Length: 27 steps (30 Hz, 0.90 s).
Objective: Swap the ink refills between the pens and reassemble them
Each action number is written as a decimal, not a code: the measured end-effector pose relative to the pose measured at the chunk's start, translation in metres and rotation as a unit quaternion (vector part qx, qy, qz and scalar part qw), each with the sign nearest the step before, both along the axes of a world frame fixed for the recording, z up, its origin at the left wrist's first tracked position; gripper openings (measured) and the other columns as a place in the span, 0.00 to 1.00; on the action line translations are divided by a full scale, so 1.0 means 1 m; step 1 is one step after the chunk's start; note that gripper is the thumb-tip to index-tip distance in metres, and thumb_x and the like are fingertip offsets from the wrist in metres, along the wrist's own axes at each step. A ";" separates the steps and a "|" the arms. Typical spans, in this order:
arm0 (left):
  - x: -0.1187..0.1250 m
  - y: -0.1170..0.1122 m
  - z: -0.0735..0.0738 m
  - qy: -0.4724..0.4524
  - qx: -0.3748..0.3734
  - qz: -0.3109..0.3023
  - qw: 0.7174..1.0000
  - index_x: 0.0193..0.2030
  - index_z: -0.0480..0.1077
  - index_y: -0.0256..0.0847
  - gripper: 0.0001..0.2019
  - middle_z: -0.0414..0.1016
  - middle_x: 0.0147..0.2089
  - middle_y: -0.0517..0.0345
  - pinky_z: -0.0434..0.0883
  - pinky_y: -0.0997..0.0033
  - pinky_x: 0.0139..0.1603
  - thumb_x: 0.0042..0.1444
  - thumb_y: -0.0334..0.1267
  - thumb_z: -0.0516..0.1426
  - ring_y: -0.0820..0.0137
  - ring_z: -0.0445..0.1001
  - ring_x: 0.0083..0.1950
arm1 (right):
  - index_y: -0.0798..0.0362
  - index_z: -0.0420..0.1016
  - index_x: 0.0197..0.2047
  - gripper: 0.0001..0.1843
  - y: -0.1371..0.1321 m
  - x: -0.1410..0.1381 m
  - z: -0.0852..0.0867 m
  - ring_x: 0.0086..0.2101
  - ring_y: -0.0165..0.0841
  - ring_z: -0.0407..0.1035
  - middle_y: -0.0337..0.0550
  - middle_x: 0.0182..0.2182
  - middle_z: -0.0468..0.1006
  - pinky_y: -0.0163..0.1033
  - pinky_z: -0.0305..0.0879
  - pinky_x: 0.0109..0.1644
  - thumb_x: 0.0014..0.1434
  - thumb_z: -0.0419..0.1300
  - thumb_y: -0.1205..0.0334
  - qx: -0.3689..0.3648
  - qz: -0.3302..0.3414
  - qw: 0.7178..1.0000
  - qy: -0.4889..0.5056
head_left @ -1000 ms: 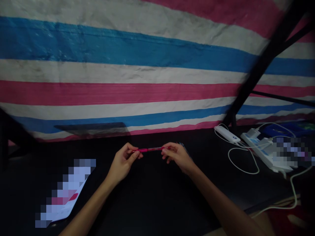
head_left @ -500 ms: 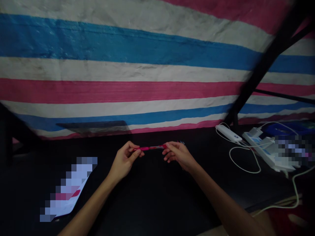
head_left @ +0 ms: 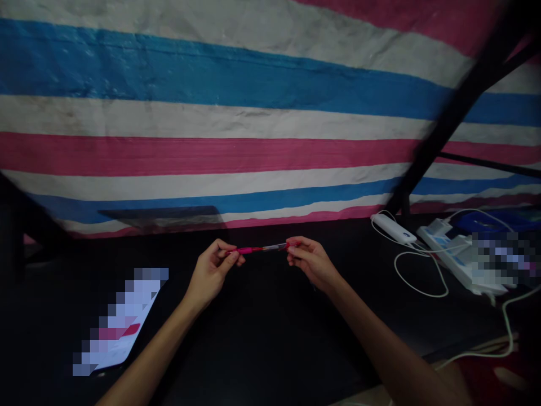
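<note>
A slim red pen (head_left: 270, 247) with a see-through barrel section is held level above the dark table (head_left: 262, 327). My left hand (head_left: 213, 268) pinches its left end, which has a pinkish-red grip, between thumb and fingers. At the other end, my right hand (head_left: 311, 260) closes thumb and fingers on the red tip. Between the two hands the middle of the pen shows. The fingers hide both of its ends in part.
A phone with a lit, partly blurred screen (head_left: 134, 330) lies at the left. To the right are a white power strip (head_left: 450, 256), a white stick-shaped device (head_left: 393, 227) and loose white cables (head_left: 422, 294). Striped sheeting (head_left: 236, 155) hangs behind, with a black slanted bar (head_left: 443, 121) before it.
Both hands have risen slightly with the pen. More of the pen's length shows between them, and the right hand sits a little farther right. The view has shifted slightly.
</note>
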<state>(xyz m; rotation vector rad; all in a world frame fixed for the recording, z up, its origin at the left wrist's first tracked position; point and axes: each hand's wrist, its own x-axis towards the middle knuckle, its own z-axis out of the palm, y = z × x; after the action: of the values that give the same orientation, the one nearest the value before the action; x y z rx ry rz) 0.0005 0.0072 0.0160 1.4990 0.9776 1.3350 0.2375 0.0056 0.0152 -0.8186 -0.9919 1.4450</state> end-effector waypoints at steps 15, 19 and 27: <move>-0.005 0.005 0.000 -0.031 0.007 0.028 0.999 0.37 0.64 0.39 0.08 0.75 0.29 0.59 0.66 0.71 0.37 0.53 0.37 0.59 0.72 0.72 0.32 | 0.56 0.77 0.36 0.12 0.010 0.011 -0.004 0.27 0.27 0.66 0.41 0.28 0.74 0.34 0.63 0.32 0.45 0.69 0.65 -0.014 -0.039 0.997 0.067; -0.005 0.004 0.000 -0.020 0.006 0.020 1.000 0.37 0.64 0.39 0.09 0.75 0.29 0.59 0.66 0.72 0.37 0.54 0.38 0.59 0.72 0.72 0.32 | 0.56 0.77 0.35 0.13 0.008 0.009 -0.002 0.28 0.27 0.66 0.42 0.29 0.74 0.34 0.63 0.32 0.44 0.70 0.64 -0.013 -0.038 0.997 0.064; 0.004 -0.003 -0.002 0.019 -0.016 -0.027 0.999 0.35 0.63 0.39 0.08 0.76 0.30 0.59 0.68 0.72 0.37 0.54 0.38 0.59 0.72 0.74 0.33 | 0.56 0.78 0.36 0.13 0.003 -0.003 -0.009 0.26 0.28 0.67 0.41 0.26 0.74 0.35 0.64 0.32 0.44 0.70 0.64 0.006 0.004 0.999 0.038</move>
<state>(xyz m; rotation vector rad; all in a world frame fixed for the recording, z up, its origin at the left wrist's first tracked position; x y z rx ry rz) 0.0045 0.0042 0.0143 1.5201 0.9705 1.2512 0.2343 0.0086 0.0061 -0.7459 -0.9464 1.4642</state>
